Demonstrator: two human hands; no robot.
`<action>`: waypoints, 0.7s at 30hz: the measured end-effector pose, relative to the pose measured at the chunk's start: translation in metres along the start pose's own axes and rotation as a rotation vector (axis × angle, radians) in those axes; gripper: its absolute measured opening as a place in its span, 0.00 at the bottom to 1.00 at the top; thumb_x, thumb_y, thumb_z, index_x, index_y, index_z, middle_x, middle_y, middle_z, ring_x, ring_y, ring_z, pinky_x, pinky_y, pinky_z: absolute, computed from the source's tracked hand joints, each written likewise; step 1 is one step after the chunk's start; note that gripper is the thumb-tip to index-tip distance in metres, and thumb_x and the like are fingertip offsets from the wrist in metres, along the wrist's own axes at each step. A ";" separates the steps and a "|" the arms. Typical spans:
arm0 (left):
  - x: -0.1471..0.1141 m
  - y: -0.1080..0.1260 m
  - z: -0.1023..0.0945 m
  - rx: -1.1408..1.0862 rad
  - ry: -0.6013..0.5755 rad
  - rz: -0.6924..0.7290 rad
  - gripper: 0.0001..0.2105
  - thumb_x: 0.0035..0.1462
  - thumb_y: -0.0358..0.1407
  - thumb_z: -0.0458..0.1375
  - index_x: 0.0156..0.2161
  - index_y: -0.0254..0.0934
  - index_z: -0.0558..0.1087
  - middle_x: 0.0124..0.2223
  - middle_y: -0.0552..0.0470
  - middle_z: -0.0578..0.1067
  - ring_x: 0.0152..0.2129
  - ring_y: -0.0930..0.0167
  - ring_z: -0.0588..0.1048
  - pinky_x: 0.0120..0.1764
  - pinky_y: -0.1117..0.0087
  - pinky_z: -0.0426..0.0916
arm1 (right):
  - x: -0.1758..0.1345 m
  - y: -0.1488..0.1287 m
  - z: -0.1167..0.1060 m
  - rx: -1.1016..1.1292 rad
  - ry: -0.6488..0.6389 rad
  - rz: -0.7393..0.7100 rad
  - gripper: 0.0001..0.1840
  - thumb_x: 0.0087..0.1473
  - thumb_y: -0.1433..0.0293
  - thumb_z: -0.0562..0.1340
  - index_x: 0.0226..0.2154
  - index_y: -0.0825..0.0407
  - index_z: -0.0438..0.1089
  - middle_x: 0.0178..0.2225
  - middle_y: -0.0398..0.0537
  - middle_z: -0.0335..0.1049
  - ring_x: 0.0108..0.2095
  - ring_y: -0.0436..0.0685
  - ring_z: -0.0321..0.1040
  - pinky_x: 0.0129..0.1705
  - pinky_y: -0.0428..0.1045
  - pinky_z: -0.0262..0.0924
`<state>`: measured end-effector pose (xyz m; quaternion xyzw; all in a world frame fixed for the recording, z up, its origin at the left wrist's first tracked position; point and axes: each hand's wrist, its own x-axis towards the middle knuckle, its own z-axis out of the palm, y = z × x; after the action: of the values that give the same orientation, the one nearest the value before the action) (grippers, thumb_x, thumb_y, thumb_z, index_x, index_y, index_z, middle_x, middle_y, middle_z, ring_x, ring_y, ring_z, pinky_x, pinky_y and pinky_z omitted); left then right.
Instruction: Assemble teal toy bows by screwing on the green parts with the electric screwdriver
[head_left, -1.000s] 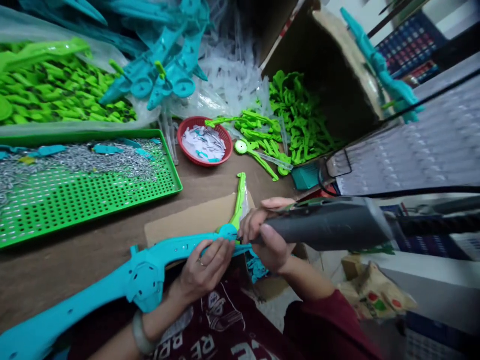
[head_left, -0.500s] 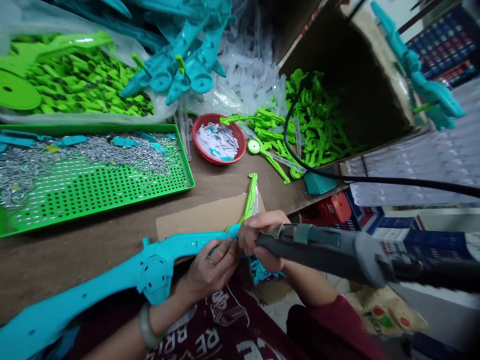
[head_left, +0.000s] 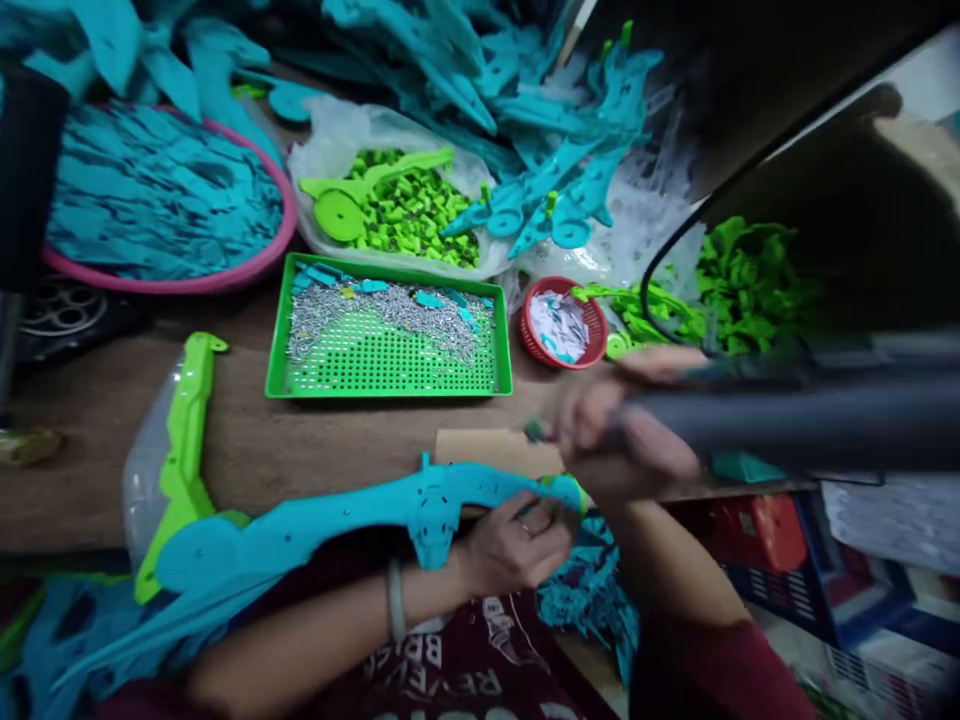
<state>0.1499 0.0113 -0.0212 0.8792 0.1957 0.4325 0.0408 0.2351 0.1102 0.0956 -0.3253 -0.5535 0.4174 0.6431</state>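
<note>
My left hand [head_left: 521,540] is closed around the right end of a long teal plastic part [head_left: 337,510], which lies across my lap and the table edge. At its far left end a lime-green arm [head_left: 187,420] with a clear panel sticks up. My right hand [head_left: 607,415], smeared by motion, grips a dark grey electric screwdriver [head_left: 795,415] that runs off to the right. The tool's tip is blurred and stands apart from the teal part, above a piece of cardboard [head_left: 480,450].
A green tray [head_left: 390,394] holds small silver screws. Beyond it stand a red basket [head_left: 525,335] of white pieces, a bag [head_left: 315,140] of lime-green bits and a pink basin [head_left: 289,220] of teal strips. Teal parts [head_left: 480,80] are heaped behind. A black cable [head_left: 701,210] hangs at right.
My right hand has lifted the screwdriver up and away from the teal part. My left hand stays on the part's end. The view has swung left, bringing the pink basin into sight.
</note>
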 end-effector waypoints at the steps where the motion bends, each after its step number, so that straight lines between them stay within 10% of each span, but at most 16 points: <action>1: 0.001 -0.001 0.001 0.024 0.003 0.002 0.08 0.63 0.28 0.56 0.44 0.30 0.77 0.42 0.46 0.77 0.44 0.66 0.73 0.43 0.65 0.72 | 0.014 0.017 0.018 0.026 0.048 -0.007 0.10 0.56 0.61 0.64 0.40 0.43 0.65 0.17 0.32 0.58 0.15 0.46 0.58 0.19 0.44 0.61; 8: 0.003 -0.003 -0.001 0.046 0.019 0.018 0.08 0.63 0.29 0.57 0.43 0.29 0.77 0.43 0.45 0.76 0.43 0.67 0.72 0.43 0.65 0.70 | 0.058 0.103 0.075 -0.021 0.063 0.076 0.15 0.54 0.55 0.63 0.36 0.47 0.64 0.18 0.32 0.56 0.15 0.47 0.57 0.20 0.47 0.60; 21: 0.002 -0.006 -0.003 0.016 0.058 -0.027 0.10 0.65 0.29 0.53 0.44 0.32 0.78 0.44 0.47 0.79 0.43 0.67 0.76 0.47 0.66 0.69 | 0.059 0.104 0.078 0.022 0.069 0.063 0.14 0.53 0.60 0.65 0.39 0.47 0.63 0.18 0.32 0.59 0.15 0.48 0.59 0.20 0.48 0.59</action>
<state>0.1468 0.0171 -0.0191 0.8640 0.2121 0.4554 0.0338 0.1421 0.2058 0.0434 -0.3495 -0.5161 0.4321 0.6518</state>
